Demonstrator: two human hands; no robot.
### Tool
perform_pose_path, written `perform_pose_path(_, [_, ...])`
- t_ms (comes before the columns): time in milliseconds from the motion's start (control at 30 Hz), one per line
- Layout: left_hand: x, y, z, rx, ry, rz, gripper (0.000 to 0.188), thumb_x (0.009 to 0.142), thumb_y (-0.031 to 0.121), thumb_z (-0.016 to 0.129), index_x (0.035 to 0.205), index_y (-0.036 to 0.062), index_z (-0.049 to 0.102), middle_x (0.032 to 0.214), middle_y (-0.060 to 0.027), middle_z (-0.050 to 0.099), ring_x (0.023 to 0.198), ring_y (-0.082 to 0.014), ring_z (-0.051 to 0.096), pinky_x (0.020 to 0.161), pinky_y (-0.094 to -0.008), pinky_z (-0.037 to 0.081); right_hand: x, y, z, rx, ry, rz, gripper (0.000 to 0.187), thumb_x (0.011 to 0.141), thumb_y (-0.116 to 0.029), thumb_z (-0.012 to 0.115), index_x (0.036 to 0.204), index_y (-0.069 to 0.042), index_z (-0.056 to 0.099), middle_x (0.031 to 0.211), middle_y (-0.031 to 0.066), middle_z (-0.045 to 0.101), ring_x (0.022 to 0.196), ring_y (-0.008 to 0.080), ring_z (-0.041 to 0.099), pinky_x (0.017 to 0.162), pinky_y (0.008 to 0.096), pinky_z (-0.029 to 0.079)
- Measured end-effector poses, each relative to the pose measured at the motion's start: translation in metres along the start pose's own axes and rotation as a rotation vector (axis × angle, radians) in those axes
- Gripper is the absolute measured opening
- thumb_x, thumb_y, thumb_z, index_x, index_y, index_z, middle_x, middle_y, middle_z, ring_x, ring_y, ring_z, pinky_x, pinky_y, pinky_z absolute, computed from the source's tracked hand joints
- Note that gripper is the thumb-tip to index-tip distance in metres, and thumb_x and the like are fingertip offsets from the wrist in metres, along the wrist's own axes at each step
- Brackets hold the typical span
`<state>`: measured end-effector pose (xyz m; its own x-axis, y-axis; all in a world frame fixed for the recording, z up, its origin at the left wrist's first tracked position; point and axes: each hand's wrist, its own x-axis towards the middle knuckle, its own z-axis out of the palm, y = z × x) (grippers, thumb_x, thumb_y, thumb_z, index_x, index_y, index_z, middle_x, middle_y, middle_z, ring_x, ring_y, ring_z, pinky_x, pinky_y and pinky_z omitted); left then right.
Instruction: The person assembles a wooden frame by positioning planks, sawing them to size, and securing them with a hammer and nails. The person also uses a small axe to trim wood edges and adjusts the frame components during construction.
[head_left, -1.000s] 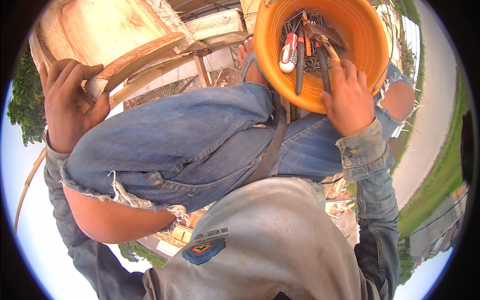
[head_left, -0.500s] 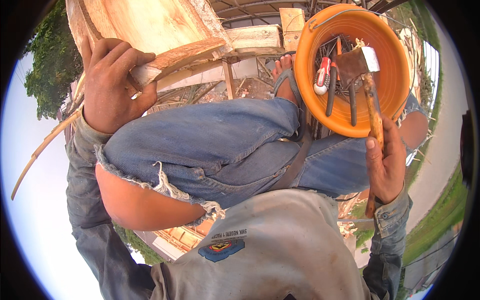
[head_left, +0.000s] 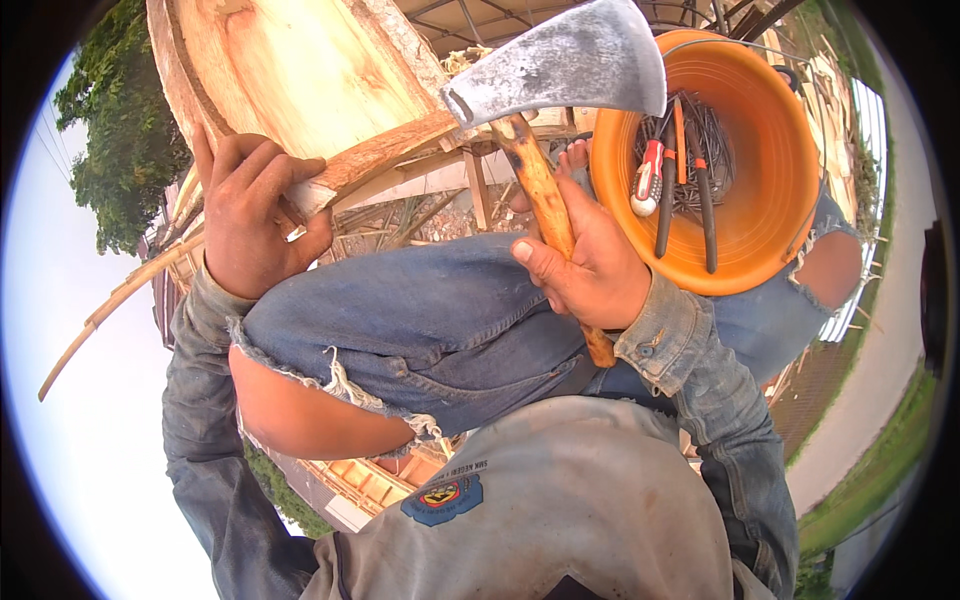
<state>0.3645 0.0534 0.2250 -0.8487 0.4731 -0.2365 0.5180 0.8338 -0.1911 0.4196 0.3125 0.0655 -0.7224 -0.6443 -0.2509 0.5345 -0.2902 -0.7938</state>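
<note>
My left hand [head_left: 262, 212] grips the near corner of a thick wooden plank [head_left: 310, 75], fingers over its edge and thumb below. The plank has a pale hewn face and a rough brown edge. In my right hand [head_left: 600, 262] is a hatchet [head_left: 560, 70], held by its worn wooden handle. Its broad grey steel head is raised, close to the plank's right side and left of the bucket. From this view I cannot tell whether blade and plank touch.
An orange bucket [head_left: 770, 225] stands at right, holding nails [head_left: 712, 140], a red-and-white screwdriver handle [head_left: 648, 180] and pliers [head_left: 703, 200]. My jean-covered leg [head_left: 400, 300] lies across the middle. Timber framing [head_left: 475, 190] stands below the plank, and a thin bent strip [head_left: 115, 300] sticks out at left.
The hatchet in my right hand has moved left from over the bucket to beside the plank, its head now turned broadside. My left hand keeps its hold on the plank.
</note>
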Motion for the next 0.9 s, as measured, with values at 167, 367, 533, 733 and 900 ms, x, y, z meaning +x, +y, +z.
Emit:
perform_pose_path(167, [0.002, 0.002, 0.0, -0.015, -0.003, -0.009, 0.034, 0.054, 0.018, 0.067, 0.086, 0.0074, 0.068, 0.078, -0.0064, 0.058, 0.093, -0.0291, 0.053, 0.112, -0.0653, 0.016, -0.002, -0.008, 0.016, 0.001, 0.007, 0.07, 0.022, 0.097, -0.02, 0.052, 0.098, 0.001, 0.047, 0.066, 0.0112, 0.053, 0.052, 0.0256, 0.055, 0.052, 0.0372, 0.044])
perform_pose_path(367, [-0.001, 0.002, -0.001, 0.021, -0.036, -0.025, 0.032, 0.054, 0.015, 0.067, 0.085, 0.0066, 0.067, 0.078, -0.0067, 0.057, 0.093, -0.029, 0.053, 0.112, -0.0646, 0.017, 0.026, -0.006, 0.035, -0.207, -0.087, -0.097, 0.023, 0.099, -0.024, 0.047, 0.093, -0.002, 0.045, 0.058, 0.0022, 0.049, 0.041, 0.0119, 0.05, 0.041, 0.0269, 0.041])
perform_pose_path(533, [0.009, 0.005, -0.005, 0.023, -0.031, -0.003, 0.031, 0.054, 0.014, 0.067, 0.084, 0.0066, 0.066, 0.079, -0.0069, 0.057, 0.094, -0.0292, 0.053, 0.111, -0.0643, 0.018, 0.009, -0.02, 0.039, -0.052, 0.014, -0.101, 0.025, 0.099, -0.025, 0.048, 0.09, -0.002, 0.046, 0.057, 0.0032, 0.049, 0.04, 0.0129, 0.051, 0.041, 0.0279, 0.041])
perform_pose_path(733, [0.004, 0.0, 0.0, 0.052, -0.049, 0.017, 0.03, 0.054, 0.015, 0.068, 0.083, 0.0069, 0.066, 0.082, -0.0065, 0.057, 0.093, -0.0297, 0.054, 0.11, -0.0624, 0.021, 0.011, -0.013, 0.03, -0.113, -0.027, -0.141, 0.026, 0.098, -0.024, 0.05, 0.088, 0.0, 0.046, 0.059, 0.0071, 0.05, 0.041, 0.0151, 0.052, 0.043, 0.0313, 0.043])
perform_pose_path(900, [0.015, 0.008, -0.001, 0.065, -0.054, -0.009, 0.029, 0.055, 0.014, 0.066, 0.083, 0.0064, 0.065, 0.08, -0.0074, 0.056, 0.091, -0.0299, 0.053, 0.11, -0.0626, 0.02, 0.026, -0.002, 0.03, -0.289, -0.025, -0.153, 0.026, 0.095, -0.021, 0.052, 0.086, 0.002, 0.047, 0.06, 0.0136, 0.051, 0.053, 0.0265, 0.056, 0.052, 0.0407, 0.043])
